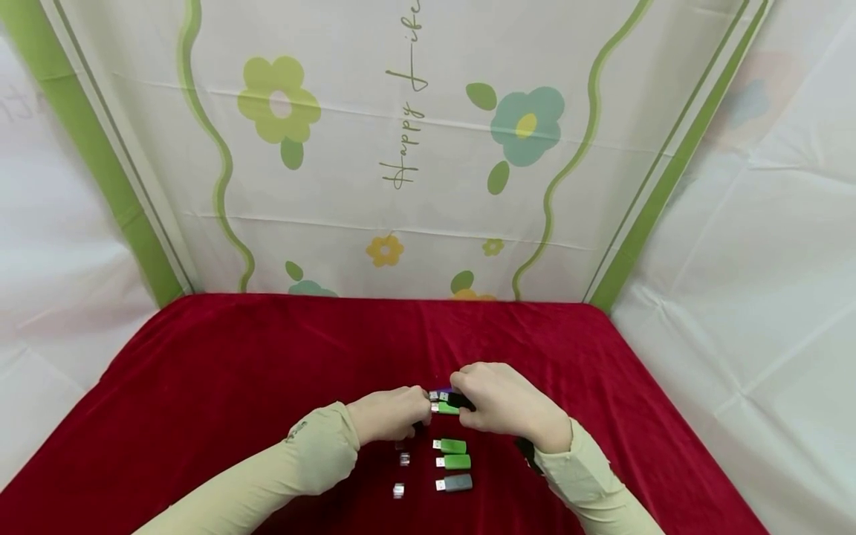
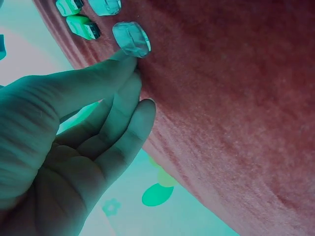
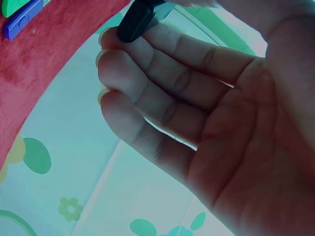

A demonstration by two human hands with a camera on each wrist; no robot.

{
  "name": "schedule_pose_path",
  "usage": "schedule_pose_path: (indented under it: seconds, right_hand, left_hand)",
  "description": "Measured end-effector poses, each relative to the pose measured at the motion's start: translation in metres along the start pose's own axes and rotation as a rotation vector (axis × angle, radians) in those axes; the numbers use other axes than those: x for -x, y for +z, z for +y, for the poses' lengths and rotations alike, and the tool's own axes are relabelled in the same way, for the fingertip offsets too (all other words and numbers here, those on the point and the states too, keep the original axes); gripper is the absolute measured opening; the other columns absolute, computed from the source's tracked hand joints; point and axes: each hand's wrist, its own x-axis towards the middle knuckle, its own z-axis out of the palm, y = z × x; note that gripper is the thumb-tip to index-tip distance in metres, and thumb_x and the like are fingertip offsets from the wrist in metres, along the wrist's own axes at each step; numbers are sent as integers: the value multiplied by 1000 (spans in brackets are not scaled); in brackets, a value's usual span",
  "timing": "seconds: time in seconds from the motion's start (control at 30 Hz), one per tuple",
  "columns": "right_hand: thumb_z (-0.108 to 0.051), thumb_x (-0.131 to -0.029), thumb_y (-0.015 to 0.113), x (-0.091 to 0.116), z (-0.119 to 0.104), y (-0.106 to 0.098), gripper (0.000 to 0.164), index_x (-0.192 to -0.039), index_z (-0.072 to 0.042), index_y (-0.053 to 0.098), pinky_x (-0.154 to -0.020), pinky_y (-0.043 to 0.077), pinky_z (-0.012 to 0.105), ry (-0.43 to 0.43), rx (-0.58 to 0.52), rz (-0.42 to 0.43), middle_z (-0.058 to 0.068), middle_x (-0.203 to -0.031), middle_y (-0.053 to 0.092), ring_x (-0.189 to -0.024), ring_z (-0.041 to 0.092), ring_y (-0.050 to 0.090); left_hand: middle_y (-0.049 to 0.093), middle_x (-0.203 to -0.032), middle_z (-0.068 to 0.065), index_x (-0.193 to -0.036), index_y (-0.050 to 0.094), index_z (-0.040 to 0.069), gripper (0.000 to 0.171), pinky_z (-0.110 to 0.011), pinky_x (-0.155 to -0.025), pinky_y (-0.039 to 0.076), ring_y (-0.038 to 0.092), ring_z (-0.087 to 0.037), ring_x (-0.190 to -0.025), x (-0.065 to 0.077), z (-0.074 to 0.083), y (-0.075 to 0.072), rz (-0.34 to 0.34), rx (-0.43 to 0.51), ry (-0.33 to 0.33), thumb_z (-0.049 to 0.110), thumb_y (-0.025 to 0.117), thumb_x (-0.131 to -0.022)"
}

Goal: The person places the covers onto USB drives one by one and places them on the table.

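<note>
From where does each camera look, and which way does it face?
Head: on the head, facing forward and down over red cloth; left hand, right hand and sleeves show.
Left wrist: worn there, facing a clear cap; only that hand shows.
Right wrist: worn there, facing a black USB stick; only that hand shows.
Wrist views share red cloth and flowered wall.

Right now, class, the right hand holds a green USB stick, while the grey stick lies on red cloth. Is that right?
Not quite: the stick in the right hand is a black stick, not green, as the right wrist view shows. The grey stick does lie on red cloth.
</note>
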Motion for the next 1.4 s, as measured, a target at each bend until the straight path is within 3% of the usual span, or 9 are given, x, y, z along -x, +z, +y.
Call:
schedule_pose_path:
  seconds: [0.2,0.3,0.47,0.7,0.87,1.03,1.4]
  right_hand:
    - [-8,-71,76,1,0,-2,24,-71,-14,54,-49,35,21,2,0,4,-11,-63,40,-55,6,36]
    - [-9,-71,77,1,0,-3,24,-71,-15,54,-49,36,20,4,1,11,-11,-64,41,-54,5,37]
    - [-9,-73,76,4,-1,-9,20,-73,-14,56,-50,37,20,-21,3,66,-12,-65,41,-56,5,38]
    - [-11,-74,76,6,-2,-16,18,-77,-13,59,-53,38,18,-94,52,199,-10,-69,45,-59,4,39]
    - [-12,-75,77,3,-2,-15,17,-84,-11,63,-55,40,16,-132,62,279,-6,-75,52,-62,5,42]
    - [-11,-74,78,2,-4,-14,19,-88,-9,65,-55,41,16,-154,55,332,-3,-79,56,-64,5,44]
    - [-10,-72,77,0,-13,-16,20,-87,-9,63,-56,41,16,-157,76,332,-4,-78,55,-64,6,44]
  left_hand:
    - [58,-70,8,-74,73,17,15,-12,-54,41,51,1,-59,0,-5,6,35,19,-17,11,86,-76]
    - [56,-74,8,-82,74,14,9,-11,-57,42,52,1,-64,3,-8,5,95,71,-42,16,83,-81]
    - [60,-88,3,-100,73,7,16,-11,-65,45,54,-1,-75,15,-4,-10,283,202,-68,18,76,-88]
    - [60,-92,6,-106,72,9,23,-16,-66,48,54,-5,-75,41,9,-37,589,285,-115,20,78,-86]
    - [60,-91,8,-109,70,12,27,-14,-63,47,53,-4,-73,52,17,-43,745,319,-67,20,80,-85]
    - [61,-93,6,-110,70,11,26,-12,-62,45,54,-5,-71,55,21,-44,820,314,-1,20,79,-86]
    - [61,-93,9,-106,71,12,27,-13,-59,45,54,-4,-69,63,21,-54,836,239,-56,18,82,-82]
